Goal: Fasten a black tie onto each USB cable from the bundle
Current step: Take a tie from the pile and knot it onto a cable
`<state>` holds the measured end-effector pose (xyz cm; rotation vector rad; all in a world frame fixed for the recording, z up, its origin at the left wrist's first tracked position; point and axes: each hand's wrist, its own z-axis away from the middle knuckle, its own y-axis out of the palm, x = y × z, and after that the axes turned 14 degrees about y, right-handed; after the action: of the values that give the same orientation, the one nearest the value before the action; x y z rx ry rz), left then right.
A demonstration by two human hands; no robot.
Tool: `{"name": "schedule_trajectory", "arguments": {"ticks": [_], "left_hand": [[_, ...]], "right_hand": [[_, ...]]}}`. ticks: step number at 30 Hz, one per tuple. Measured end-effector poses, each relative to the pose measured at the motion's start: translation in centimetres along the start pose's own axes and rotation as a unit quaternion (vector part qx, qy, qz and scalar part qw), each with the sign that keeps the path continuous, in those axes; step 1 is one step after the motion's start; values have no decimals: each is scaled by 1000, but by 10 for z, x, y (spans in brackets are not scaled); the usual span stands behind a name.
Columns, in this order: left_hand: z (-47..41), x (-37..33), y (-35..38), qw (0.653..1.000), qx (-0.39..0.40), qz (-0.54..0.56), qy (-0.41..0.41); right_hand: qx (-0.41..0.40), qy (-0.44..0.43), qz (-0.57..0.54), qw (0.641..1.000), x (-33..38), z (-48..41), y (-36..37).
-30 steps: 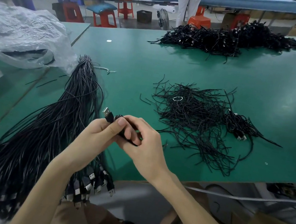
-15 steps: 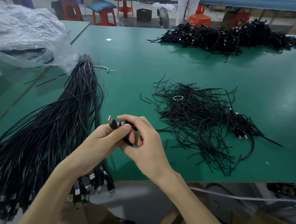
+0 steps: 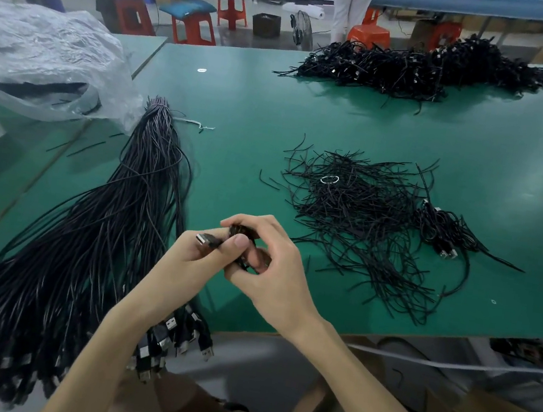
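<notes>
WORKSHOP, AT THE NEAR EDGE: A worker's left hand (image 3: 187, 258) and right hand (image 3: 278, 276) meet just above the near edge of the green surface (image 3: 309, 114), both closed on one coiled USB cable (image 3: 242, 233). The left grip pinches the cable beside its silver plug (image 3: 204, 240), with the thumb pressed across the loops. The right grip curls round the coil from the other side and hides most of it. Whether a black tie is already round the coil cannot be told.

The bundle (image 3: 87, 233) lies along the left side of the surface, its plugs hanging over the near edge. The loose ties (image 3: 358, 217) are heaped right of the middle, with a few tied cables (image 3: 442, 232) against their right side. A larger heap (image 3: 419, 69) lies at the far edge, and a plastic bag (image 3: 41, 54) at the far left corner.

The likely risk is that the coil springs open if the thumb eases before a tie is twisted tight. A loosely twisted tie could also slip off once the cable is dropped among the others. With the hands so near the edge, a fumbled cable could fall off the surface.
</notes>
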<state>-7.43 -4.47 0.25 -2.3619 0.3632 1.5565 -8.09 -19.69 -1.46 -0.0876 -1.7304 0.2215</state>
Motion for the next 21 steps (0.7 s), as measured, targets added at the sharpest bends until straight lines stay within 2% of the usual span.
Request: {"name": "schedule_trajectory", "arguments": {"ticks": [5, 9, 12, 16, 21], "left_hand": [[1, 5, 6, 997, -42, -37, 45], [1, 11, 7, 996, -51, -66, 44], [1, 15, 4, 988, -80, -131, 26], [1, 16, -2, 987, -65, -147, 7], [5, 25, -6, 983, -93, -156, -21]], "right_hand": [[-29, 8, 11, 999, 0, -5, -4], [-11, -11, 69, 998, 0, -7, -10], [-9, -22, 129, 991, -2, -10, -13], [38, 0, 165, 986, -7, -11, -12], [80, 41, 186, 978, -17, -12, -14]]}}
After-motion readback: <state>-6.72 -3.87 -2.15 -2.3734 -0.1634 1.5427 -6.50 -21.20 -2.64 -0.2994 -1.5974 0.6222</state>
